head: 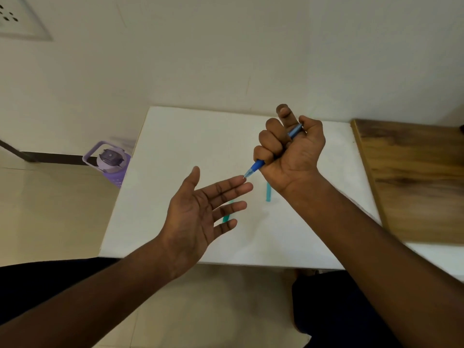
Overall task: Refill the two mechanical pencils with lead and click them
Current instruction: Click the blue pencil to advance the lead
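Observation:
My right hand (291,151) is closed in a fist around a blue mechanical pencil (257,167), thumb raised over its top end, tip pointing down-left. The pencil's tip touches the fingertip of my left hand (200,212), which is held open, palm up, above the white table (180,141). A teal stick-like item (268,193) lies on the table just below my right wrist. Another teal item (227,217) shows partly between my left fingers, mostly hidden by that hand.
A wooden board (411,177) covers the table's right side. A purple water jug (110,160) stands on the floor by the table's left edge, near the wall. My dark-clothed legs are below the table's front edge.

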A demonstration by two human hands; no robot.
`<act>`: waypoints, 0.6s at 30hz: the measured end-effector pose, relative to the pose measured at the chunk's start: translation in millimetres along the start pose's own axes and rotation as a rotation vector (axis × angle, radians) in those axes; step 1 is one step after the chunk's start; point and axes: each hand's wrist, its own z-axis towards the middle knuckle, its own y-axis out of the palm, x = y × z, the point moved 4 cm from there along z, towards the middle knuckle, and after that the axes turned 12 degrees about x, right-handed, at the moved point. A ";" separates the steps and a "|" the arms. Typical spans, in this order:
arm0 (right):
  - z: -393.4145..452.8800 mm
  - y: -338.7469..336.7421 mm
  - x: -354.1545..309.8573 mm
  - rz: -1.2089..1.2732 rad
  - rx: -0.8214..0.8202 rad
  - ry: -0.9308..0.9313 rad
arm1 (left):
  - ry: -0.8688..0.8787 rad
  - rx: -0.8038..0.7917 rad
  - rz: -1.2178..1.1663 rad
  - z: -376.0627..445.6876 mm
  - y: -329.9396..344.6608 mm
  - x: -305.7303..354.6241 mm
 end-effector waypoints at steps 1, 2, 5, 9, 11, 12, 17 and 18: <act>1.7 -2.2 0.1 0.010 0.011 0.005 | 0.001 -0.009 -0.012 1.8 0.3 -1.1; 3.4 -4.5 0.2 0.017 0.025 0.008 | 0.002 -0.022 -0.022 3.0 0.7 -1.8; 6.4 -10.2 0.8 0.031 0.071 0.016 | 0.010 -0.065 -0.057 3.2 2.4 -1.6; 8.0 -15.7 -0.2 0.024 0.098 0.020 | 0.015 -0.088 -0.074 4.8 4.6 -2.0; 8.8 -16.7 -0.2 0.013 0.112 0.030 | 0.019 -0.090 -0.039 5.7 5.1 -2.3; 9.6 -16.8 0.0 -0.003 0.126 0.042 | 0.019 -0.081 0.000 6.0 5.5 -1.5; 10.6 -17.8 12.0 -0.254 0.196 0.143 | 0.500 0.107 0.705 15.5 4.3 13.5; 9.9 -19.0 17.2 -0.303 0.217 0.147 | 0.615 0.133 0.812 14.4 5.2 17.1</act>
